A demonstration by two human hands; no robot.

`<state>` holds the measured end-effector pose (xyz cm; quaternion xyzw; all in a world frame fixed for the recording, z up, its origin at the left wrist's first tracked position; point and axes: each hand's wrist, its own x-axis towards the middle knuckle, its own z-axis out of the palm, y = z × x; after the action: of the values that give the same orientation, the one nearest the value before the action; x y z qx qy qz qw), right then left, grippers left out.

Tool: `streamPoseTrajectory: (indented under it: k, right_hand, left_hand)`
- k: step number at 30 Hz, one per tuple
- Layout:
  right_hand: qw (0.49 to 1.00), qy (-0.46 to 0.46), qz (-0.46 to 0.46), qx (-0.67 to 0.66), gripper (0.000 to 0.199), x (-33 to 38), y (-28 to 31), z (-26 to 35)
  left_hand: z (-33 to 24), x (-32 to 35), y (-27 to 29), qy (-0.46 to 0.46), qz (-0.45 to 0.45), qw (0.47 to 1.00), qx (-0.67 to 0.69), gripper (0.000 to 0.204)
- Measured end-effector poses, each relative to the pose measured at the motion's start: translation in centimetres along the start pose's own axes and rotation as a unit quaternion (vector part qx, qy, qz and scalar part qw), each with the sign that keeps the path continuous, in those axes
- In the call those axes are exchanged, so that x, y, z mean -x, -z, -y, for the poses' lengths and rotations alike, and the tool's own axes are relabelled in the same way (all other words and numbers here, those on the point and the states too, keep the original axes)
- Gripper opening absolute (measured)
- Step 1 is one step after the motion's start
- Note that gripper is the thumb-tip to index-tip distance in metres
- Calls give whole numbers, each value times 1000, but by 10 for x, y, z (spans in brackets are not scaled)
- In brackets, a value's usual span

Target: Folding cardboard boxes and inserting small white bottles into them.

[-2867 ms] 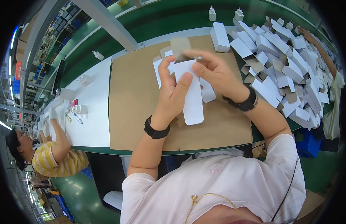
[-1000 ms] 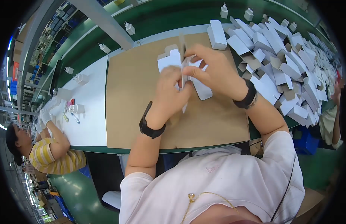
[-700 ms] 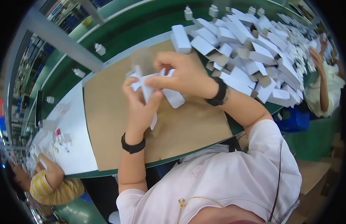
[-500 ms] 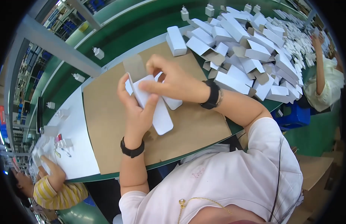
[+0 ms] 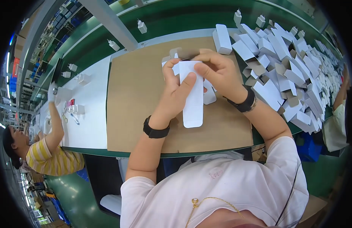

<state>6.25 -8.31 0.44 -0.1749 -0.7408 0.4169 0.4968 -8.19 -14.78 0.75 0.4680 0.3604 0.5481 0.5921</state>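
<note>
A white folding paper box (image 5: pixel 193 98) is held over the brown cardboard sheet, its long face up and a rounded flap pointing toward me. My left hand (image 5: pixel 174 91) is closed round its left side, with the thumb on the top face. At the far end my right hand (image 5: pixel 221 76) grips the box, thumb pressed near the upper edge and fingers bent behind. A flap at that end is blurred. Another white rounded piece (image 5: pixel 210 95) shows under my right hand; whether it belongs to the same box I cannot tell.
The cardboard sheet (image 5: pixel 141 110) covers the table before me. At right lies a heap of white boxes (image 5: pixel 276 72), several with open flaps; one box (image 5: pixel 222 40) stands at the sheet's far edge. White chargers (image 5: pixel 142 26) line the green belt. A person (image 5: pixel 50 152) works at left.
My view has turned, shifting the scene. The box has swung from slanted to nearly straight toward me. Its grey-brown far flap, raised before, is now blurred behind my fingers.
</note>
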Motion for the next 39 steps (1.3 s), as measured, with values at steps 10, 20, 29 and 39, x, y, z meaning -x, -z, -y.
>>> streamPoseTrajectory:
  k: [10,20,29,39]
  right_hand:
    - [980,-172,69,-69,27,-15,18,15]
    - [980,-124,111,-110,27,-11,23,5]
    - [906,45,-289,307,25,-14,167,84]
    - [904,7,-254,344,23,-15,128,81]
  left_hand:
    - [3,3,17,-32,24,983,-180,74]
    - [-2,1,9,-32,11,985,-170,70]
    - [13,-12,64,-81,-239,773,-582,55]
    - [-7,-15,44,46,-179,915,-358,27]
